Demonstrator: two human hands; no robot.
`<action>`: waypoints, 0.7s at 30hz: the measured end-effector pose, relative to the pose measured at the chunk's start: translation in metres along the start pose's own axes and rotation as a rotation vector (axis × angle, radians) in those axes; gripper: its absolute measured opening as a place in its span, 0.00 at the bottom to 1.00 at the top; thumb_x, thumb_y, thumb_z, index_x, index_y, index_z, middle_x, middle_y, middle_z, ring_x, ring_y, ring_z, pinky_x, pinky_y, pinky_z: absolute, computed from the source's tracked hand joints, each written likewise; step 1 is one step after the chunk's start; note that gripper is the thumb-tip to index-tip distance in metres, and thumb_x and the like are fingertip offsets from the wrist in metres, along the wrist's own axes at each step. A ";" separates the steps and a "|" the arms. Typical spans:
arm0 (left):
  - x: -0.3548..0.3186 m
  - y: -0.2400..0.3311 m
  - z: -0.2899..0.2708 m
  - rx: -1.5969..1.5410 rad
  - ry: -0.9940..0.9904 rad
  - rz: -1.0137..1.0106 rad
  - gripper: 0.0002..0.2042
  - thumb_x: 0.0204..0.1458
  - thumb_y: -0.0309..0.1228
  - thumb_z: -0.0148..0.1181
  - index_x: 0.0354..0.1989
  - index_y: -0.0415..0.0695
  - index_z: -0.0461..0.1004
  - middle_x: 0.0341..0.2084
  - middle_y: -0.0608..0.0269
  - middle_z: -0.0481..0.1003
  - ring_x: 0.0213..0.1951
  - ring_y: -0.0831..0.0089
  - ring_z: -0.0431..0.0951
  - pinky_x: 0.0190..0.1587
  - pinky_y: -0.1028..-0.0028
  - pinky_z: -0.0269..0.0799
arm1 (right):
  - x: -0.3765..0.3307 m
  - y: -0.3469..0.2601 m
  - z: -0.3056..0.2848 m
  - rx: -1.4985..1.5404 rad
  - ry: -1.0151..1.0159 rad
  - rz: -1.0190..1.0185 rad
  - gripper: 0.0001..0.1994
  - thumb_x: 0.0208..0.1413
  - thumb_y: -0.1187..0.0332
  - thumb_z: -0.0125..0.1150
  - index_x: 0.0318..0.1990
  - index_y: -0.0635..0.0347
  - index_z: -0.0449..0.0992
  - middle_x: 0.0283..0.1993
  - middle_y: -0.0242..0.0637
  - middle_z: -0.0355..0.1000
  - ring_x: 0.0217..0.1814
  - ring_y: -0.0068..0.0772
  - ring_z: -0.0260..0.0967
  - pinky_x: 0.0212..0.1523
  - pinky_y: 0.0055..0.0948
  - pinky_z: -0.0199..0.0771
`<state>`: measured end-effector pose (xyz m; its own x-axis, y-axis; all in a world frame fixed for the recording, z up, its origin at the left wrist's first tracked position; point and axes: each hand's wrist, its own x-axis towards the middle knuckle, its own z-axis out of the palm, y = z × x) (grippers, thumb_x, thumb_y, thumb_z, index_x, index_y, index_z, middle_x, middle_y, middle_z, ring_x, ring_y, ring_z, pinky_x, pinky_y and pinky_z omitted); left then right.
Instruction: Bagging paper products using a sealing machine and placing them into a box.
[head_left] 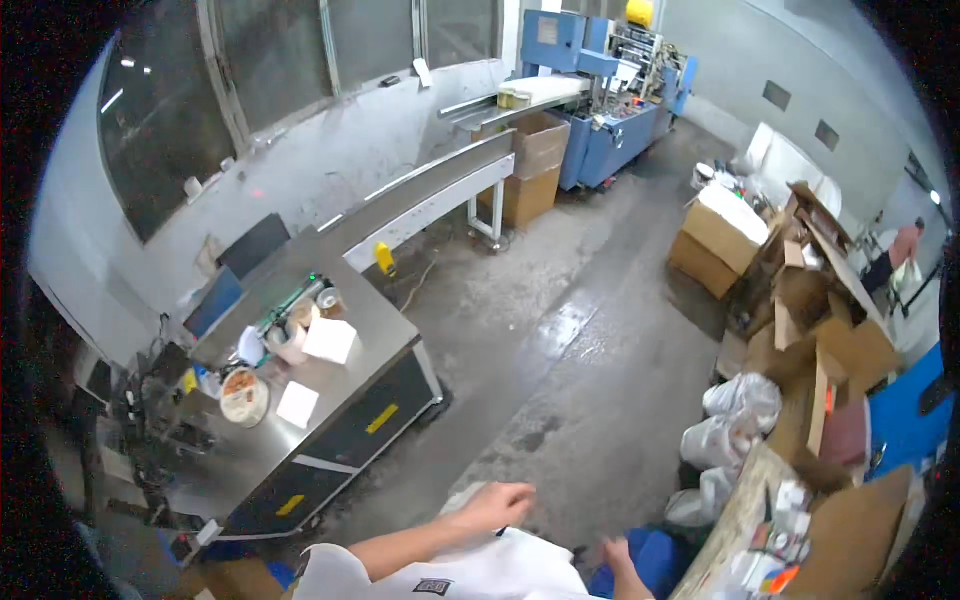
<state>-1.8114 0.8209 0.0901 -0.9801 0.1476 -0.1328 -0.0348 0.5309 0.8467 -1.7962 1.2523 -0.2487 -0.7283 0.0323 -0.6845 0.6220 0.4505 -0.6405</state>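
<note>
My left hand reaches forward from the lower edge, fingers curled loosely, over a white sheet or bag that lies just below it. Whether the hand grips the white material is unclear. My right hand shows only partly at the bottom edge, fingers raised and apart, beside a blue object. Nothing is visible in it. Both hands hang above the wet grey concrete floor.
A steel machine table at left carries white boxes, a tape roll and a round dish. A long conveyor leads to a blue machine. Cardboard boxes, flattened cartons and white bags crowd the right. Another person stands far right.
</note>
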 end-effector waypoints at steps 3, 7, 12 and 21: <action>0.092 0.007 -0.026 0.001 0.054 -0.119 0.14 0.54 0.41 0.59 0.44 0.47 0.79 0.21 0.56 0.76 0.21 0.68 0.74 0.26 0.66 0.67 | 0.089 -0.193 -0.066 -0.184 0.079 -0.183 0.15 0.55 0.60 0.60 0.30 0.66 0.77 0.24 0.35 0.74 0.22 0.30 0.71 0.23 0.33 0.70; 0.205 -0.026 -0.054 -0.158 0.073 -0.194 0.15 0.54 0.42 0.59 0.42 0.46 0.79 0.20 0.57 0.76 0.23 0.68 0.75 0.27 0.66 0.68 | 0.192 -0.401 -0.060 -0.160 0.127 -0.428 0.16 0.56 0.61 0.61 0.37 0.69 0.78 0.27 0.34 0.75 0.26 0.27 0.72 0.27 0.29 0.73; 0.392 -0.041 -0.113 -0.165 0.056 -0.072 0.15 0.54 0.42 0.57 0.42 0.44 0.79 0.29 0.53 0.80 0.32 0.59 0.81 0.38 0.65 0.75 | 0.295 -0.477 -0.058 0.032 0.001 -0.231 0.12 0.58 0.64 0.60 0.39 0.66 0.78 0.26 0.30 0.72 0.24 0.22 0.67 0.23 0.26 0.68; 0.714 -0.005 -0.267 -0.080 -0.078 0.037 0.17 0.55 0.44 0.56 0.43 0.45 0.79 0.28 0.54 0.80 0.31 0.57 0.81 0.38 0.62 0.74 | 0.424 -0.484 -0.112 0.195 0.052 0.228 0.13 0.55 0.62 0.61 0.34 0.66 0.77 0.24 0.33 0.71 0.23 0.27 0.68 0.21 0.29 0.67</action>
<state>-2.5627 0.7007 0.1282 -0.9629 0.2319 -0.1380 -0.0177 0.4560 0.8898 -2.4381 1.1477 -0.1900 -0.5739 0.1607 -0.8030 0.8111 0.2467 -0.5303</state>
